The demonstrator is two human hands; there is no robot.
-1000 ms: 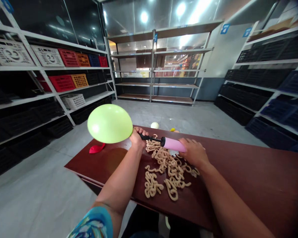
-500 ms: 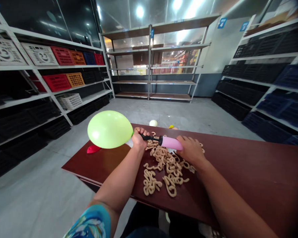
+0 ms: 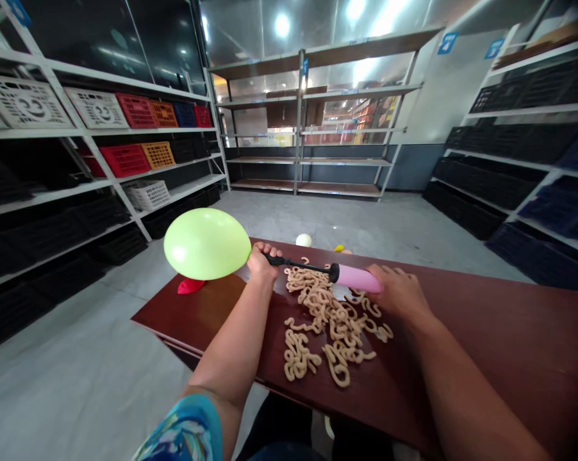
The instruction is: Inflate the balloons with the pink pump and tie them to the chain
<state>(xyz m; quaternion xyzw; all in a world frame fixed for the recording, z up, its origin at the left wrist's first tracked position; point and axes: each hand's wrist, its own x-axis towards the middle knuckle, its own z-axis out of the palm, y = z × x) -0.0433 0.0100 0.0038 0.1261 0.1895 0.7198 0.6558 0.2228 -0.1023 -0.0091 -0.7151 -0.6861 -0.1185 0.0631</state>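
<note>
While a grey floor (image 3: 77, 384) is spreading across the room, racks (image 3: 299, 121) are lining its left, far and right sides. A dark red counter (image 3: 486, 333) is standing in front of the person, and crates (image 3: 99, 109) are filling shelves at left and right. Tan coils (image 3: 337, 320) are lying in a loose, tangled heap mid-counter. A light green balloon (image 3: 207, 243) is jutting leftward from the left hand (image 3: 263, 261), its neck end disappearing behind the fingers. The pump (image 3: 356, 279) is spanning the gap between the hands above the coils, its thin rod showing beyond the pink barrel. The left hand is clenching the pump's black end; the right hand (image 3: 404, 291) is wrapping the barrel's other end. A red scrap (image 3: 189, 286) is lying near the counter's left end. A white ball (image 3: 303, 241) and a smaller yellow bit (image 3: 339, 248) are showing at the far edge.
</note>
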